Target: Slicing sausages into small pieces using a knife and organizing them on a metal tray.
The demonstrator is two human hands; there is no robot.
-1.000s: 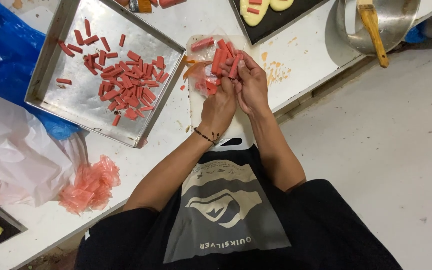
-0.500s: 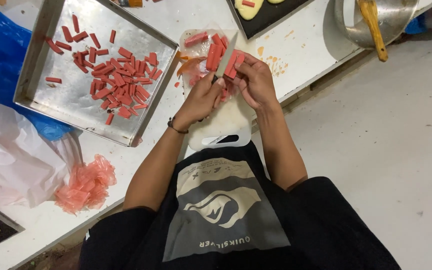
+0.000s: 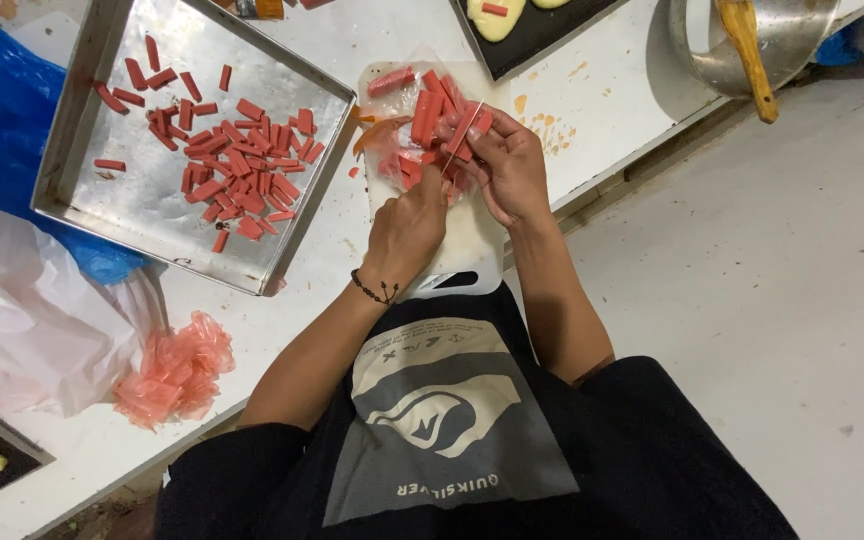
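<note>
Your left hand (image 3: 407, 228) sits on the white cutting board (image 3: 472, 245), fingers curled down onto a red sausage stick (image 3: 414, 165) at the near edge of the pile. It looks closed on it, but the fingertips are hidden under the knuckles, so the exact grip can't be told. Your right hand (image 3: 510, 165) is closed around a knife (image 3: 464, 128), blade thin and pale, angled across the sticks just beside your left fingers.

The uncut pile (image 3: 430, 110) lies on the far half of the board, some pieces in clear wrap. Cut pieces (image 3: 220, 170) are spread in the metal tray (image 3: 82, 110) to your left, well apart from the board. A heap of pink peeled casings (image 3: 174, 368) lies near the table edge, and a white plastic bag (image 3: 22, 320) sits beside it. A metal bowl with a wooden spoon (image 3: 752, 55) is at the far right, and a dark tray with yellow dough shapes (image 3: 542, 35) sits beyond the board.

Risks from here, as a judgement:
- The blade is very close to your left fingertips, so a slip on the slick casing could nick them.
- The board hangs near the table edge by your body, so a hard push could shift it.
- The loose sticks are round and could roll off the board.
- Wrap under the pile could catch the blade.
</note>
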